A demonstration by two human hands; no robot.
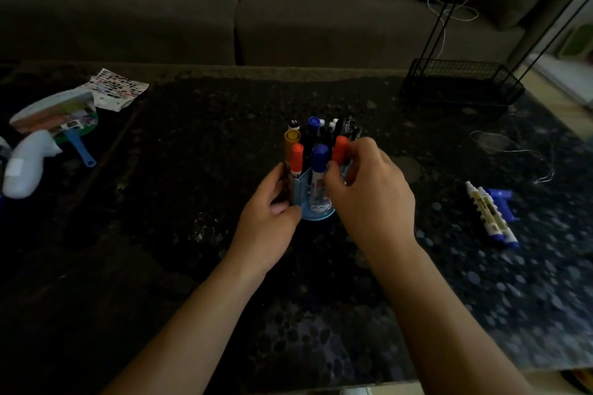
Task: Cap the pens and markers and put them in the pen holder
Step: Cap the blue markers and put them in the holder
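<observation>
Your left hand (pixel 266 218) grips the holder (pixel 316 208), right hand (pixel 369 189) pinches the rightmost orange marker (pixel 339 147) (crowded there): shove, and you could tip it.

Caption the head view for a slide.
Left hand holds the pen holder; right hand pinches a red-capped marker in it; two markers lie outside.

Likely "18", on black marker cap (pixel 294 123)
</observation>
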